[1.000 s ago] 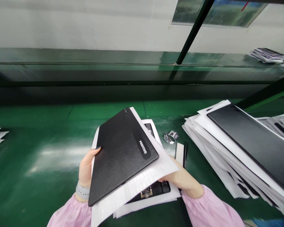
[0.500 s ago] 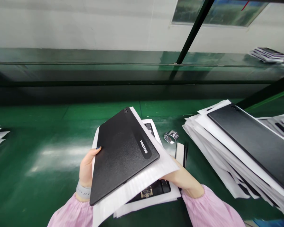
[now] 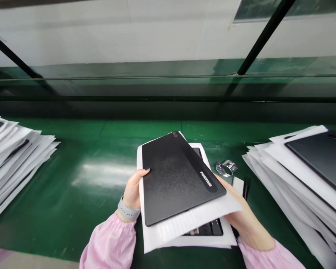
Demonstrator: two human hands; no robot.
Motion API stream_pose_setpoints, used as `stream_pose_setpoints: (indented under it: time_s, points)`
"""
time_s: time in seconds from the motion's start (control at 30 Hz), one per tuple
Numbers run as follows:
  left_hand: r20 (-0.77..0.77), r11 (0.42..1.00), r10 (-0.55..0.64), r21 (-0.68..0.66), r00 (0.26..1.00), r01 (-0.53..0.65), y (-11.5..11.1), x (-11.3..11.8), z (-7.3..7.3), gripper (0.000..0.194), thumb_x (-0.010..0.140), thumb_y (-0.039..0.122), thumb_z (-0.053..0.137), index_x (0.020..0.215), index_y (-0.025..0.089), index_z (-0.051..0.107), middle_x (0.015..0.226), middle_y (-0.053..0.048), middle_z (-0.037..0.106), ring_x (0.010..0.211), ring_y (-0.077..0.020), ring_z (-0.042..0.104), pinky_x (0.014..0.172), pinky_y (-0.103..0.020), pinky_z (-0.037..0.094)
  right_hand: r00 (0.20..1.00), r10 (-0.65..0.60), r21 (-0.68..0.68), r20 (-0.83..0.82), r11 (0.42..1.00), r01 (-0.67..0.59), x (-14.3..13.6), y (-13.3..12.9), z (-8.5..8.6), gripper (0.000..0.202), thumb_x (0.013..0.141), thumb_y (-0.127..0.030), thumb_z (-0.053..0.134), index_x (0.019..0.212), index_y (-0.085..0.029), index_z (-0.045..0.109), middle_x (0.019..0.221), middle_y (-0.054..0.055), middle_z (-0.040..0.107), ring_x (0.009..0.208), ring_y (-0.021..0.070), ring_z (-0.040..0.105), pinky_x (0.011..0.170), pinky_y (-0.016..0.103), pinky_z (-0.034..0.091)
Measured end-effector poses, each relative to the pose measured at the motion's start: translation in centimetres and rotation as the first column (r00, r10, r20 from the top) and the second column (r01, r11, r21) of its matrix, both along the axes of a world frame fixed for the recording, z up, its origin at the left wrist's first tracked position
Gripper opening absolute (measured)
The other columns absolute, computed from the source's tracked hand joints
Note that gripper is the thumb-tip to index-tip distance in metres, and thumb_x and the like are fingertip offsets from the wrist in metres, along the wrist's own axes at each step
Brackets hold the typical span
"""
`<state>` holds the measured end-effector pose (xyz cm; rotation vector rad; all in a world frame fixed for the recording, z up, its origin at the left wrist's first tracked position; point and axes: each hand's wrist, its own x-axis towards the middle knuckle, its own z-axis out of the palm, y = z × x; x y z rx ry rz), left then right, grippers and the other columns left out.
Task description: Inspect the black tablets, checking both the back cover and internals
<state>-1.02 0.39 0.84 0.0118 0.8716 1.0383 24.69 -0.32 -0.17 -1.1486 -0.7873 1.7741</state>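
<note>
A black panel marked POSITIVO (image 3: 176,183) lies on a white sheet (image 3: 168,231), both raised and tilted above the bench. My left hand (image 3: 134,188) is closed on their left edge, thumb on top of the panel. At the right edge, my right hand (image 3: 231,201) is partly under the sheet and holds it, most of its fingers hidden. Beneath them, a second black part (image 3: 214,228) with printed details rests on more white sheets (image 3: 229,235).
Stacks of white sheets with black panels stand at the left (image 3: 22,160) and right (image 3: 280,175). A shiny metal ring-like item (image 3: 226,168) and a white strip (image 3: 238,185) lie on the green bench (image 3: 81,209), right of the hands.
The view has turned left, bringing the left stack further into sight. Both hands still hold the panel and sheet, now somewhat flatter, with more of the right hand showing at the edge.
</note>
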Motion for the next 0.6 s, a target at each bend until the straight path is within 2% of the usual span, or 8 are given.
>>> stream_pose_setpoints:
  time_s: [0.07, 0.17, 0.23, 0.3, 0.4, 0.47, 0.53, 0.6]
  points:
    - [0.003, 0.999, -0.045, 0.029, 0.999, 0.045, -0.1, 0.0, -0.3, 0.020, 0.070, 0.020, 0.063, 0.074, 0.007, 0.078, 0.065, -0.010, 0.076, 0.058, -0.0222, 0.072, 0.058, -0.028, 0.060, 0.997, 0.021, -0.096, -0.080, 0.995, -0.028, -0.2, 0.2, 0.4, 0.051, 0.079, -0.062, 0.072, 0.112, -0.023, 0.075, 0.108, 0.010, 0.077, 0.106, 0.0319, 0.069, 0.098, 0.043, 0.053]
    - [-0.003, 0.991, -0.107, 0.086, 0.994, 0.107, -0.4, 0.1, -0.5, 0.016, 0.063, 0.021, 0.077, 0.073, 0.008, 0.078, 0.062, -0.009, 0.075, 0.056, -0.0217, 0.071, 0.057, -0.027, 0.059, 0.967, 0.120, -0.187, -0.225, 0.969, -0.164, -0.2, 0.3, 0.4, 0.066, 0.082, -0.072, 0.061, 0.119, -0.019, 0.072, 0.109, 0.013, 0.077, 0.109, 0.0348, 0.069, 0.096, 0.046, 0.053]
    - [-0.016, 0.983, -0.126, 0.130, 0.992, 0.127, -0.8, 0.4, -0.5, 0.022, 0.059, 0.025, 0.086, 0.072, 0.009, 0.078, 0.064, -0.008, 0.076, 0.057, -0.0205, 0.071, 0.057, -0.025, 0.058, 0.967, 0.100, -0.201, -0.233, 0.968, -0.149, 0.0, 0.2, 0.3, 0.060, 0.080, -0.065, 0.069, 0.120, -0.021, 0.070, 0.105, 0.012, 0.078, 0.099, 0.0324, 0.073, 0.087, 0.043, 0.058]
    - [-0.031, 0.977, -0.124, 0.171, 0.992, 0.128, -1.3, 0.7, -0.4, 0.036, 0.055, 0.036, 0.093, 0.077, 0.012, 0.079, 0.072, -0.007, 0.078, 0.064, -0.0209, 0.073, 0.063, -0.025, 0.058, 0.984, 0.059, -0.191, -0.167, 0.977, -0.091, 0.2, 0.2, 0.1, 0.050, 0.077, -0.049, 0.080, 0.119, -0.023, 0.070, 0.102, 0.009, 0.079, 0.088, 0.0290, 0.076, 0.077, 0.037, 0.060]
    - [-0.084, 0.949, -0.136, 0.277, 0.987, 0.154, -2.3, 1.0, -0.3, 0.057, 0.056, 0.059, 0.088, 0.092, 0.016, 0.080, 0.087, -0.008, 0.080, 0.081, -0.0270, 0.075, 0.077, -0.033, 0.060, 0.989, 0.094, -0.106, -0.111, 0.989, -0.106, 0.1, 0.1, 0.1, 0.046, 0.075, -0.033, 0.084, 0.117, -0.023, 0.070, 0.106, 0.008, 0.078, 0.083, 0.0265, 0.076, 0.076, 0.036, 0.060]
    - [-0.214, 0.886, -0.152, 0.403, 0.965, 0.230, -3.1, 1.1, -0.2, 0.060, 0.066, 0.068, 0.077, 0.099, 0.018, 0.079, 0.099, -0.011, 0.079, 0.097, -0.0318, 0.072, 0.089, -0.039, 0.056, 0.980, 0.146, -0.036, -0.132, 0.988, -0.152, -0.1, 0.1, 0.2, 0.040, 0.076, -0.034, 0.084, 0.113, -0.023, 0.073, 0.106, 0.008, 0.078, 0.085, 0.0255, 0.075, 0.082, 0.038, 0.060]
    - [-0.362, 0.794, -0.146, 0.513, 0.921, 0.327, -3.8, 1.2, 0.2, 0.054, 0.074, 0.063, 0.074, 0.104, 0.018, 0.078, 0.116, -0.013, 0.075, 0.113, -0.0344, 0.066, 0.101, -0.041, 0.050, 0.970, 0.181, 0.025, -0.160, 0.983, -0.180, -0.4, 0.1, 0.4, 0.037, 0.077, -0.034, 0.084, 0.111, -0.025, 0.074, 0.106, 0.007, 0.078, 0.090, 0.0240, 0.075, 0.088, 0.037, 0.058]
    - [-0.429, 0.714, -0.151, 0.576, 0.891, 0.399, -4.3, 1.4, 1.0, 0.051, 0.079, 0.055, 0.074, 0.114, 0.020, 0.073, 0.127, -0.013, 0.070, 0.118, -0.0340, 0.063, 0.103, -0.041, 0.049, 0.964, 0.199, 0.062, -0.174, 0.980, -0.191, -0.6, 0.1, 0.4, 0.038, 0.078, -0.035, 0.083, 0.113, -0.026, 0.074, 0.109, 0.007, 0.077, 0.096, 0.0237, 0.073, 0.092, 0.036, 0.056]
